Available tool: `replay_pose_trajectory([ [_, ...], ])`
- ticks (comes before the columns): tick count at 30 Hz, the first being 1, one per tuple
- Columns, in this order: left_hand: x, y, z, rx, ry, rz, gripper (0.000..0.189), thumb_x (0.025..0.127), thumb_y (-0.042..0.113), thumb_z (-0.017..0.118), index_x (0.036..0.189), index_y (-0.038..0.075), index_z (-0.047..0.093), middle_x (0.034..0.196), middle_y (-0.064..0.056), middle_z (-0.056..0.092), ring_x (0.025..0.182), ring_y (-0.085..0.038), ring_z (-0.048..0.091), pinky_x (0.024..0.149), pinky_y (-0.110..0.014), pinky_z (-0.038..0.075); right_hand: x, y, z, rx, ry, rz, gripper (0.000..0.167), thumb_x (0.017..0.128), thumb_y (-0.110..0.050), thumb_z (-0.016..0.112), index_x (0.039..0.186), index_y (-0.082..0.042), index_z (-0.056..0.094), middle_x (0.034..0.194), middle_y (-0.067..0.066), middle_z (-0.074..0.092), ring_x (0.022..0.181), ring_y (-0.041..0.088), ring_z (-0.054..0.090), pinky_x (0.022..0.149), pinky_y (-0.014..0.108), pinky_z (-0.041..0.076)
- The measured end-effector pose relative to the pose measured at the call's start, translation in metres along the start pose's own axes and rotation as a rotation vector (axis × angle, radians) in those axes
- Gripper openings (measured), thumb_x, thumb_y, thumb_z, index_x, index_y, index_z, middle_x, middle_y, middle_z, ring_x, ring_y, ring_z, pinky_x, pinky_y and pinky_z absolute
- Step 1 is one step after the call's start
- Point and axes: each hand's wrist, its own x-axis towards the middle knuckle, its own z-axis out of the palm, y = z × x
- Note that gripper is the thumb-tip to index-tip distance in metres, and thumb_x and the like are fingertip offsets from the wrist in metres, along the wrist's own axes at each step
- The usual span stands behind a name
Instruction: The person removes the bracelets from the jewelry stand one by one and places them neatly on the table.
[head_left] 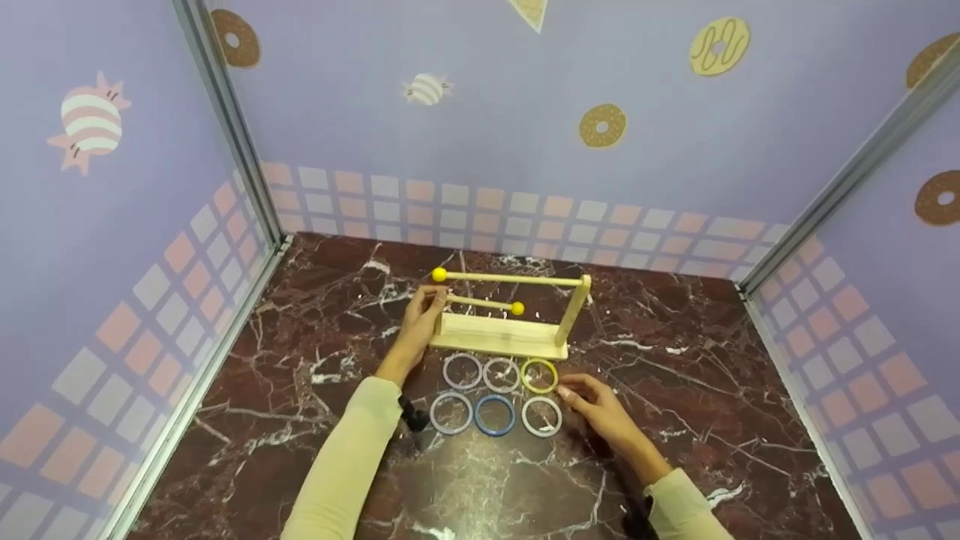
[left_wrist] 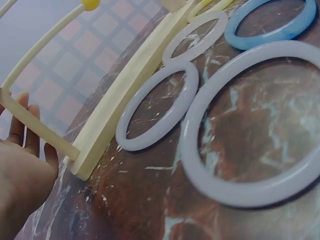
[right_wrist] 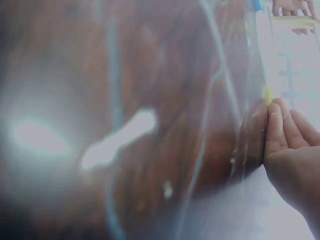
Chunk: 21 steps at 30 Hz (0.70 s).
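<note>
A pale wooden stand has a long base, two uprights and two horizontal pegs tipped with yellow balls. My left hand grips the top of its shorter left upright; in the left wrist view the fingers lie behind that upright. In front of the base, several rings lie flat in two rows. The yellow ring is at the right end of the back row. My right hand pinches its right edge between thumb and fingertips. Below it lies a white ring, with a blue ring to its left.
Pale lilac rings fill the left side of both rows. The dark red marbled tabletop is glossy and reflects light. Patterned purple panels with metal corner posts enclose the table at the back and sides.
</note>
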Motion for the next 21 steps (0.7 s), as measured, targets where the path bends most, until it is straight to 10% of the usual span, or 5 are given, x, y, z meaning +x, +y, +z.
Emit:
replay_pose_trajectory([
  [6,-0.002,0.011,0.0,-0.005,-0.003,-0.043,0.03,0.11,0.016,0.06,0.131,-0.005,0.06,0.119,-0.014,0.067,0.124,-0.045,0.057,0.108,-0.045,0.045,-0.004,-0.007,-0.001,-0.012,-0.002,-0.01,0.044,0.106,-0.02,0.068,0.137,0.009,0.059,0.129,0.027,0.066,0.12,0.04,0.063,0.094,0.031,0.053],
  [10,-0.002,0.031,0.007,0.031,0.033,-0.059,0.029,0.107,0.007,0.062,0.135,-0.003,0.058,0.123,-0.016,0.068,0.117,-0.029,0.061,0.103,-0.037,0.047,-0.006,-0.021,-0.01,-0.09,-0.08,-0.062,0.053,0.105,-0.021,0.069,0.145,0.009,0.05,0.138,0.029,0.061,0.129,0.044,0.06,0.103,0.038,0.051],
  [17,-0.012,0.096,0.005,0.19,0.147,-0.003,0.05,0.101,0.002,0.061,0.149,0.0,0.047,0.141,-0.02,0.057,0.132,-0.036,0.054,0.114,-0.046,0.042,-0.021,-0.059,-0.033,-0.323,-0.216,-0.149,0.074,0.099,-0.036,0.077,0.156,-0.003,0.044,0.148,0.025,0.058,0.135,0.047,0.056,0.107,0.065,0.045],
  [21,-0.03,0.136,0.007,0.342,0.196,0.134,0.052,0.097,0.004,0.064,0.148,0.003,0.051,0.145,-0.018,0.056,0.138,-0.032,0.05,0.117,-0.047,0.038,-0.032,-0.096,-0.047,-0.577,-0.2,-0.213,0.085,0.093,-0.054,0.078,0.16,-0.015,0.043,0.154,0.011,0.056,0.135,0.037,0.057,0.107,0.062,0.047],
])
